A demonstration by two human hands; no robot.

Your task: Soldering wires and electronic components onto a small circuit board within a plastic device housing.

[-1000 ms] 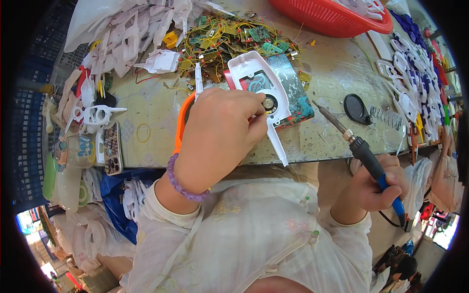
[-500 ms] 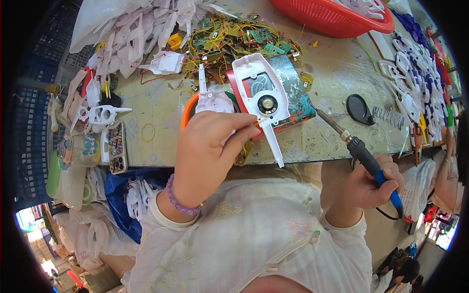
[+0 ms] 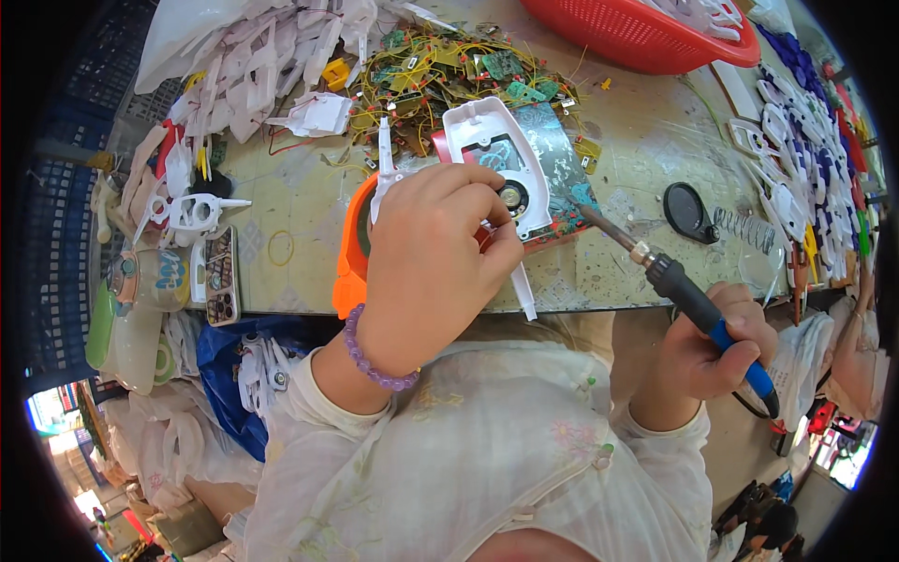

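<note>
My right hand [image 3: 716, 356] grips a soldering iron [image 3: 688, 292] by its blue and black handle. Its metal tip points up and left, just right of a white plastic housing [image 3: 530, 178], apart from it. The housing has a rectangular opening, a round speaker [image 3: 512, 197] and a narrow handle pointing toward me. Over the housing's left side, my left hand [image 3: 440, 244] is closed with fingers bent near the speaker; whatever they pinch is hidden. Partly beneath that hand are another white plastic piece [image 3: 385, 159] and an orange object [image 3: 351, 272].
A heap of green circuit boards with yellow wires [image 3: 440, 80] lies behind, beside piled white plastic parts [image 3: 272, 66]. A red basket [image 3: 646, 42] stands at the far right. Nearer are a black round piece [image 3: 689, 211], a coil spring [image 3: 744, 228] and a small parts box [image 3: 223, 276].
My left hand has moved right and its fingers have curled over the housing's lower left side. The soldering iron has shifted slightly left, its tip nearer the housing.
</note>
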